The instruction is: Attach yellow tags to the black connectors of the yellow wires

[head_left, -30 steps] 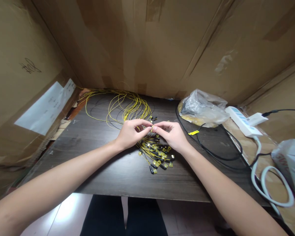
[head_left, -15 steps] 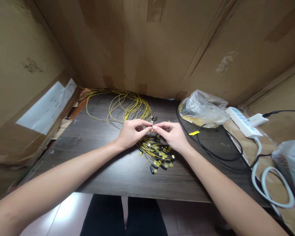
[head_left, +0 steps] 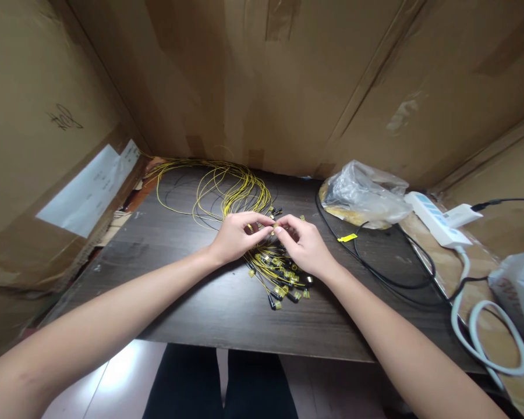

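Observation:
Over the bundle of thin yellow cables (head_left: 247, 195), my two hands meet at the fingertips. My left hand (head_left: 236, 237) pinches the end of one cable between thumb and index finger; the cable end itself is mostly hidden. Against it, the thumb and index finger of my right hand (head_left: 308, 244) close on a small yellowish piece (head_left: 275, 224), too small to make out in detail. Just below the hands lies a heap of black cable connectors (head_left: 293, 297), many bearing clear yellow tabs or caps. My right hand partly covers this heap.
A dark wooden table (head_left: 192, 308) carries everything. At its back right sit a clear plastic bag (head_left: 362, 195) and a looped black cable (head_left: 388, 282) with a yellow tag. A white power strip (head_left: 436, 218) stands farther right. Cardboard (head_left: 244, 70) walls in the back and sides.
The fingers of my right hand have curled a little more at the pinch. Both hands stay at the same cable end, and the whole view has shifted slightly.

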Demonstrator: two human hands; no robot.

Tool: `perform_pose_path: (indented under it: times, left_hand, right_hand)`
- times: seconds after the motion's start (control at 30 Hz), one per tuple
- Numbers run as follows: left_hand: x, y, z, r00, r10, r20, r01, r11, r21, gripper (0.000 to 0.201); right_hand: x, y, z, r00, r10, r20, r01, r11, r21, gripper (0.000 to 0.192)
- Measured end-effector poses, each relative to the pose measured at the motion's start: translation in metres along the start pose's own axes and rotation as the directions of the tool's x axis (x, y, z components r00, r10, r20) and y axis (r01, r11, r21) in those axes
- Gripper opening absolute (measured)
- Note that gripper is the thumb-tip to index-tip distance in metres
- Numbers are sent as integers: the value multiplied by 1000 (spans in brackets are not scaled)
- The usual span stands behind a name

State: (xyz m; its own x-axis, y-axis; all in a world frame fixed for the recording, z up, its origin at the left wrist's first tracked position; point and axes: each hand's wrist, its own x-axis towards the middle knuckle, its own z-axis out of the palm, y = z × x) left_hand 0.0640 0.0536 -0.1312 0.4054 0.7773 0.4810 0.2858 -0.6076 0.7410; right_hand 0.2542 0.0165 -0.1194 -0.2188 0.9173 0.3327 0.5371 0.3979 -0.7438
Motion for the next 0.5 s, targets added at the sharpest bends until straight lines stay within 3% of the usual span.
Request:
perform_pose_path:
  times: [0.2, 0.4, 0.5]
  left_hand:
    - [-1, 2, 1, 998, 63, 18, -64, 998, 21, 9]
    - [0, 2, 2, 999, 48, -9, -48, 999, 16, 8]
    - [-1, 2, 2, 998, 65, -6, -65, 998, 10, 8]
  right_hand:
    - [1, 0, 0, 997, -30, 77, 33, 999, -29, 40]
    - [0, 0, 1, 999, -38, 19, 37, 999, 24, 16]
    - [0, 1, 1, 999, -12, 35, 11, 999, 33, 21]
